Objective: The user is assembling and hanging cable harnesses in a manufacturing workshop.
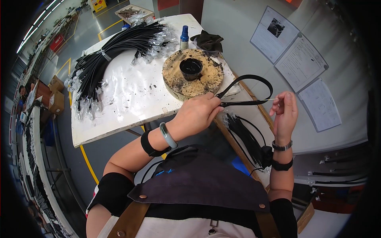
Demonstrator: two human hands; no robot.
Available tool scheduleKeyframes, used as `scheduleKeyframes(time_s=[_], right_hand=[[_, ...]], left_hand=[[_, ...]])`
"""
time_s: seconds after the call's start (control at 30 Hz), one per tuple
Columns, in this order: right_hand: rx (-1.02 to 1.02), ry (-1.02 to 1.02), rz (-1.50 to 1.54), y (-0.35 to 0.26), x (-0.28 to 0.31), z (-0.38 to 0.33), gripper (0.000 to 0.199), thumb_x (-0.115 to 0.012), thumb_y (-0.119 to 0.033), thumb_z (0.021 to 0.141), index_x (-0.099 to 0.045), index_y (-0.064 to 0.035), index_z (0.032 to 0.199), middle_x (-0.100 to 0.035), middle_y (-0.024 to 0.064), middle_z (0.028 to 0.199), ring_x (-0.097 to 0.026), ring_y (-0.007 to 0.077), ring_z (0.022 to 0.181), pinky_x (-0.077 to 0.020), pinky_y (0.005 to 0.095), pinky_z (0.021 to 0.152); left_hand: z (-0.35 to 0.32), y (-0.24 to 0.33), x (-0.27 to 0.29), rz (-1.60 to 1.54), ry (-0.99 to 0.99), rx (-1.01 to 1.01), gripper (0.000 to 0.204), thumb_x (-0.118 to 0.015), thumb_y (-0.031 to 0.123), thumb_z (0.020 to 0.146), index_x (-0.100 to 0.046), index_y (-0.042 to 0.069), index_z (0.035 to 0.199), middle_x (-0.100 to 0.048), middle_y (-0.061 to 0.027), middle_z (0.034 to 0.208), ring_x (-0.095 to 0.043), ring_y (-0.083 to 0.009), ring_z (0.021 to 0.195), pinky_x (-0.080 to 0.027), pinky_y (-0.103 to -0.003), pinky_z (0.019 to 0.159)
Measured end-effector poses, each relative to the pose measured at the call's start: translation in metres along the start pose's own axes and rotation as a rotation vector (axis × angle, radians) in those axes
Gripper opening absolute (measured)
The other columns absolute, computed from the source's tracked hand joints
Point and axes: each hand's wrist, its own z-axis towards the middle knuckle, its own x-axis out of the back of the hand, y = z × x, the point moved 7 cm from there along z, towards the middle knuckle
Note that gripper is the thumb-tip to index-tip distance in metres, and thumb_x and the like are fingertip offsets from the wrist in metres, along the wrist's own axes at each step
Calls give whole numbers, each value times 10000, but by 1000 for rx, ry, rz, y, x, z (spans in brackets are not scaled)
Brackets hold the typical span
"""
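Observation:
A black strap, bent into a loop, has its ends pinched in the fingers of my left hand. The loop reaches out to the right, past the table's edge. My right hand is closed on a thin pale stick, whose far end lies along the strap's lower side. Whether its tip touches the strap I cannot tell. Beyond my left hand, a small black cup of dark glossy liquid sits on a round tan disc smeared with black.
A bundle of black straps with clear plastic on the ends lies on the white table. Behind the disc stand a blue-capped bottle and a dark cloth. More black straps hang below right, beside a wooden rail.

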Motion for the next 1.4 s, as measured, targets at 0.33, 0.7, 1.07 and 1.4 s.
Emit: scheduleKeyframes(time_s=[0.33, 0.7, 1.07, 1.4], right_hand=[[-14, -69, 114, -17, -22, 36, 262, -391, -248, 960, -523, -40, 872, -526, 34, 756, -478, 72, 649, -413, 188, 505], [5, -503, -156, 60, -158, 105, 283, -422, -266, 948, -560, -26, 890, -573, 38, 751, -523, 63, 639, -458, 189, 523], [-285, -355, 159, 55, -116, 115, 224, -459, -249, 929, -539, -44, 890, -542, 28, 764, -496, 76, 640, -442, 210, 540], [-357, -469, 167, 31, -100, 53, 249, -409, -245, 951, -513, -42, 851, -519, 25, 729, -471, 71, 594, -421, 201, 492]], left_hand=[[-26, -22, -30, -744, -250, 359, 322, -427, 287, 950, -524, 59, 744, -461, -1, 646, -444, -106, 558, -358, -239, 515], [-101, -35, -55, -1904, -384, 1030, 320, -371, 340, 961, -401, 132, 720, -366, 48, 652, -255, -30, 462, -187, -183, 399], [-93, -32, -42, -2207, -340, 966, 305, -343, 314, 965, -395, 152, 712, -350, 52, 621, -256, -53, 452, -208, -207, 409], [-78, -18, -41, -2315, -393, 894, 363, -287, 318, 981, -372, 158, 667, -317, 58, 614, -236, -46, 447, -212, -198, 419]])
